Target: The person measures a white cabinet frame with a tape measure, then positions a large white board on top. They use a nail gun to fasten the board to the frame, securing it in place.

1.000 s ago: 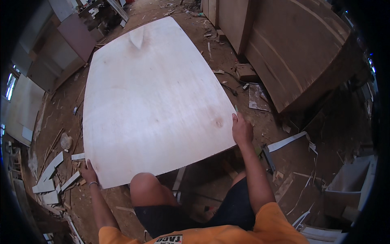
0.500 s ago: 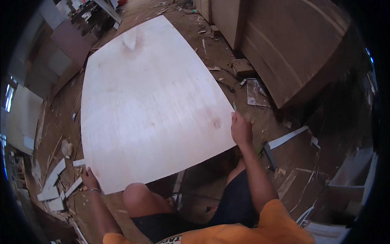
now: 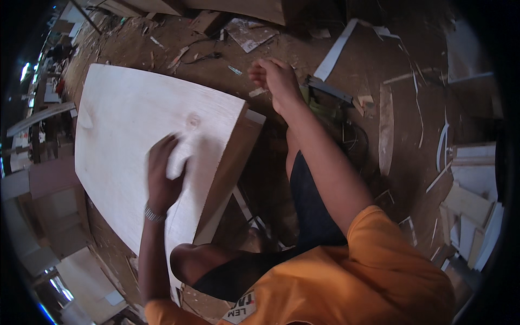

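A large pale plywood sheet (image 3: 124,141) lies tilted across my raised knee (image 3: 187,262), with its brown edge facing me. My left hand (image 3: 162,176) rests on top of the sheet near its right side and is blurred by motion. A small whitish patch (image 3: 176,162) shows between its thumb and fingers; I cannot tell whether it is something held. My right hand (image 3: 276,81) is off the sheet, lifted over the floor beyond the sheet's corner. Its fingers are curled into a loose fist with nothing visible in it.
The dirt floor is littered with white edging strips (image 3: 338,49), wood offcuts (image 3: 387,130) and paper scraps (image 3: 249,32). A dark cable (image 3: 355,138) coils by my right arm. Pale boards (image 3: 468,200) are stacked at the right, and furniture panels (image 3: 54,184) stand at the left.
My view swung right and down. My left hand left the sheet's near corner and now lies on its top face. My right hand let go of the right edge and lifted clear.
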Available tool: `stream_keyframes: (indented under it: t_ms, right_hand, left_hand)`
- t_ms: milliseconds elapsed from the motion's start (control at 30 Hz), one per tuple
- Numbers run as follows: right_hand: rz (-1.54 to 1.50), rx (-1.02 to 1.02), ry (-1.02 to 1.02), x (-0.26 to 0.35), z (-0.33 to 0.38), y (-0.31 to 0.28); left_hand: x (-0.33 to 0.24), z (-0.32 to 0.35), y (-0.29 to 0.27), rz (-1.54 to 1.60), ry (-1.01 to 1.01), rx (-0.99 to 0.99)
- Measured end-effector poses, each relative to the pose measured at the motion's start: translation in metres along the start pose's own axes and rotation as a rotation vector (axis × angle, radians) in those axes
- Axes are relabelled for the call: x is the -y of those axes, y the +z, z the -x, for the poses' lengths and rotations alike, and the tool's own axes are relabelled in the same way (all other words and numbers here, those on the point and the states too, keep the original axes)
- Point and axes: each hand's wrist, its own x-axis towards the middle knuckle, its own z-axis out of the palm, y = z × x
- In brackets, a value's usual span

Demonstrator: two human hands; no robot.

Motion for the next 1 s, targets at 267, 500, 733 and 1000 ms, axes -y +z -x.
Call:
stream_keyframes:
  t_ms: [267, 500, 733, 1000]
  right_hand:
    - [0.115, -0.03, -0.133, 0.003, 0.007, -0.006]
    - [0.148, 0.055, -0.124, 0.007, 0.014, 0.004]
    - [0.177, 0.149, -0.029, 0.018, 0.014, -0.001]
    - [0.192, 0.212, 0.003, 0.006, 0.006, 0.001]
  left_hand:
    - [-0.019, -0.111, 0.094, 0.083, 0.296, 0.106]
    - [-0.023, -0.113, 0.1, 0.097, 0.281, 0.105]
    - [-0.027, -0.115, 0.099, 0.069, 0.239, 0.14]
    - [-0.025, -0.113, 0.105, 0.134, 0.233, 0.086]
